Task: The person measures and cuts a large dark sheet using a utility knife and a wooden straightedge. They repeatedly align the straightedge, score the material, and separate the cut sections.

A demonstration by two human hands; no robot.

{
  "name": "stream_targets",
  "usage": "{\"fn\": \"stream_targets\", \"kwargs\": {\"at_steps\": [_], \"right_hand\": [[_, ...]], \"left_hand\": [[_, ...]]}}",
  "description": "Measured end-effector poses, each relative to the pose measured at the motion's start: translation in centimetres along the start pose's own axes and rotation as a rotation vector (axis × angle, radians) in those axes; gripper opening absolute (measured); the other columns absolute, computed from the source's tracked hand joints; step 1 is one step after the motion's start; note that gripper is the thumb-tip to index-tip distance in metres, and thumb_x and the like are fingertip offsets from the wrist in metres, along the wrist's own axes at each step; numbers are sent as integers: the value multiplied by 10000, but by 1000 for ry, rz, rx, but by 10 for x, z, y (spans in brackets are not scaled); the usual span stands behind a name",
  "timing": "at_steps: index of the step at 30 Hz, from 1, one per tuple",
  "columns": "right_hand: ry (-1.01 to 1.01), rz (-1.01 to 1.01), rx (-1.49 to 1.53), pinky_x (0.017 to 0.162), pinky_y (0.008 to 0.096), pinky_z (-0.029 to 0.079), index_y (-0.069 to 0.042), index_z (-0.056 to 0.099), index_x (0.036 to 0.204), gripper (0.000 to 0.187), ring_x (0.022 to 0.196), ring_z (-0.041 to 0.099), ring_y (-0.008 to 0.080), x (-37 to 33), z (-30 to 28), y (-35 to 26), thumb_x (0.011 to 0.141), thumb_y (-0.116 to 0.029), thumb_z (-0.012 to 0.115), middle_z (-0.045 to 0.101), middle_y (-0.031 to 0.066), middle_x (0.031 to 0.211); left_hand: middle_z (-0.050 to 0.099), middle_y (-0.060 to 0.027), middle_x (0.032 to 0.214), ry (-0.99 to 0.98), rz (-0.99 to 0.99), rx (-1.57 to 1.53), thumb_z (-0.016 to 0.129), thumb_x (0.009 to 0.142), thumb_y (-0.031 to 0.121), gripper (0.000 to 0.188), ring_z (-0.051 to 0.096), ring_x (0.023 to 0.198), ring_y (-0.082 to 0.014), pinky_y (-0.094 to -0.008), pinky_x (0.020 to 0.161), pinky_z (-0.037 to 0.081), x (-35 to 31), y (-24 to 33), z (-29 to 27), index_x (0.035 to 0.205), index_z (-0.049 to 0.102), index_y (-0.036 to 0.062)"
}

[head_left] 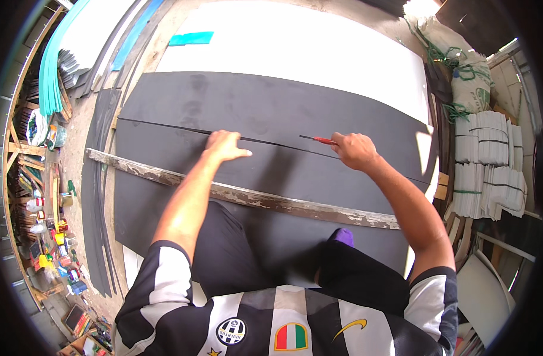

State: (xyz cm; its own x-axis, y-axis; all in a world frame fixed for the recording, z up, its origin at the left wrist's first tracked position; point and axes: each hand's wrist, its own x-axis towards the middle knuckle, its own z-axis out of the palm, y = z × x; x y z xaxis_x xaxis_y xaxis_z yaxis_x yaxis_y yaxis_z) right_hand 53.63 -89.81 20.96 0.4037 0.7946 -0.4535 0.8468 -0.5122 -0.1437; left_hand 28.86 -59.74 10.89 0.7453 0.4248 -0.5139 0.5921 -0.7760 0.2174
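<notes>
A large dark grey sheet [164, 95] lies in front of me, with a long, thin dark gap running across it from left to right. My left hand [225, 146] rests on the sheet, its fingertips at the gap and its thumb stretched out to the right. Nothing shows in that hand. Farther right, my right hand [355, 150] is closed around a slim red-handled knife [323, 140], whose thin dark blade points left, just above the gap. Nearer to me, a long worn wooden bar [247, 194] with peeling paint lies across the sheet.
White sheet material [295, 35] extends beyond the grey sheet, with a turquoise piece [191, 38] on it. Long dark strips [99, 196] lie at left, beside cluttered shelves [46, 237]. Tied white bundles [488, 160] are stacked at right. My purple-covered foot [343, 237] is near the bar.
</notes>
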Motion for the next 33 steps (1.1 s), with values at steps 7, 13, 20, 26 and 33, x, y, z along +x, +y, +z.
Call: {"fn": "stream_targets", "kwargs": {"at_steps": [7,13,20,26,33], "right_hand": [[90,-142,81,761,514,574,-67,657,1095,244,884,736,383,27,40,-24,1063,-262,515,753,157,991],[16,-210,50,754,499,587,-81,638,1153,227,900,748,355,35,35,-38,1067,-242,504,751,132,1013],[3,-244,-24,746,484,598,-141,634,1258,252,900,756,337,38,37,-43,1043,-194,513,754,124,1014],[-52,-209,-91,737,463,603,-146,635,1264,306,871,766,323,33,38,-30,984,-98,520,768,122,937],[-37,-144,-119,701,459,593,-164,658,1233,264,811,762,328,0,39,23,1003,-133,534,762,122,847]], "left_hand": [[750,-118,1183,96,118,16,789,754,679,739,625,1151,-319,-473,1020,448,3,64,34,1196,727,91],[748,-88,1197,239,120,18,800,756,670,712,593,1129,-283,-436,1021,432,-27,69,32,1189,733,109],[728,-65,1270,297,122,-19,813,754,645,717,575,1166,-273,-423,1045,418,-33,68,35,1211,725,100],[726,-61,1279,332,144,-31,811,761,622,682,584,1155,-288,-434,1041,426,-35,68,35,1193,732,101],[726,-58,1280,328,149,-38,809,769,613,659,594,1134,-302,-448,1032,435,-36,67,32,1171,737,96]]}}
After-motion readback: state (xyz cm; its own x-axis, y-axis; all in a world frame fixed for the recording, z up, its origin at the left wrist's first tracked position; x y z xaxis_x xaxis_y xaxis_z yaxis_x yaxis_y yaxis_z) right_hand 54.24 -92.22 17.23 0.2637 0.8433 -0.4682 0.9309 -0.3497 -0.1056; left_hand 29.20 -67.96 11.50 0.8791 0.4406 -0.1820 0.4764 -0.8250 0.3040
